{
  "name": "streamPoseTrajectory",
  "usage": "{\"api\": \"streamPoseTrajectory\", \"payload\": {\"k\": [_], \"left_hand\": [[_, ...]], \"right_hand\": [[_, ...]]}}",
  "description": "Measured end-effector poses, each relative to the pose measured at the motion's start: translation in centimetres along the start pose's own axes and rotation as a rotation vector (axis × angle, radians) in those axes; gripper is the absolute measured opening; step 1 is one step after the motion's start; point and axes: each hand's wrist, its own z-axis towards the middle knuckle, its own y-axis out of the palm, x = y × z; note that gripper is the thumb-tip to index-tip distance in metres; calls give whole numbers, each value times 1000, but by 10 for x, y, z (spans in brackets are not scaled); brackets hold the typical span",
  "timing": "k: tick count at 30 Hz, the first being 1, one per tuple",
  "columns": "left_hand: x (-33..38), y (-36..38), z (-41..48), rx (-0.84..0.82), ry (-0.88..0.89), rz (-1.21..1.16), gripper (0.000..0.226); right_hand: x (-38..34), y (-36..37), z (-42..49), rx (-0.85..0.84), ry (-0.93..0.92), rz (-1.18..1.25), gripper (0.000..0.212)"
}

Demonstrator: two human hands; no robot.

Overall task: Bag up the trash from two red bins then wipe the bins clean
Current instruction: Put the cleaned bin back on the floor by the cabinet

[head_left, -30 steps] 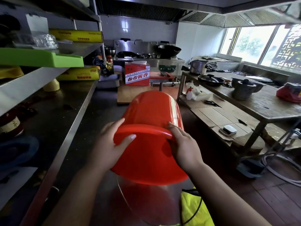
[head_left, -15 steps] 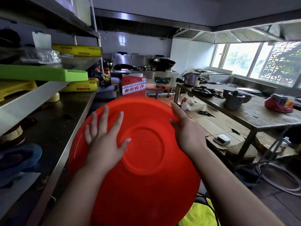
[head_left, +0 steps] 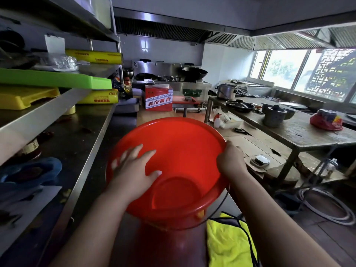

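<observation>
While the person stands at the steel counter (head_left: pixel 81 143), the red bin (head_left: pixel 179 143) is tipped up in front of them with its mouth facing back toward them, so the round floor and smooth inner wall are on show; nothing lies inside it. The left hand (head_left: pixel 133 170) is inside the bin, palm flat on the left wall, fingers straight and spread; the fingertips are blurred, and it grasps nothing. The right hand (head_left: pixel 231 160) grips the bin's right rim, fingers curled over the edge. A thin wire handle (head_left: pixel 223 203) hangs from the bin's lower right side. The bin sits low over the counter, its red glow mirrored in the steel below; I cannot tell whether its bottom edge touches the counter. Just to the right of the bin, a yellow cloth (head_left: pixel 227 245) lies on the counter with a dark cord across it. On the shelf to the left sit a green board (head_left: pixel 57 79) and, beneath it, a yellow board (head_left: pixel 25 95). Further back stands a red box (head_left: pixel 159 99). Across the aisle to the right, a worn wooden table (head_left: pixel 312 133) carries pots and a red bag (head_left: pixel 326 121).
</observation>
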Motion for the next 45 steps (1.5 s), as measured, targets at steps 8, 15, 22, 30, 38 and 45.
{"api": "streamPoseTrajectory", "payload": {"k": [8, 15, 22, 30, 38, 45], "left_hand": [[1, 9, -17, 5, -318, -408, 66], [6, 15, -24, 36, -553, -822, 47], [-9, 18, -41, 218, -509, -927, 45], [-9, -14, -75, 417, -352, -923, 33], [-1, -42, -142, 322, -322, -912, 28], [3, -59, -204, 261, -286, -906, 19]], "right_hand": [[36, -1, -15, 8, 142, 77, 39], [49, -1, -37, 132, 37, 229, 25], [40, -7, -69, 223, -64, 359, 20], [24, -37, -120, 337, -64, 505, 57], [21, -78, -211, 457, -17, 385, 38], [35, -101, -287, 492, 59, 324, 61]]}}
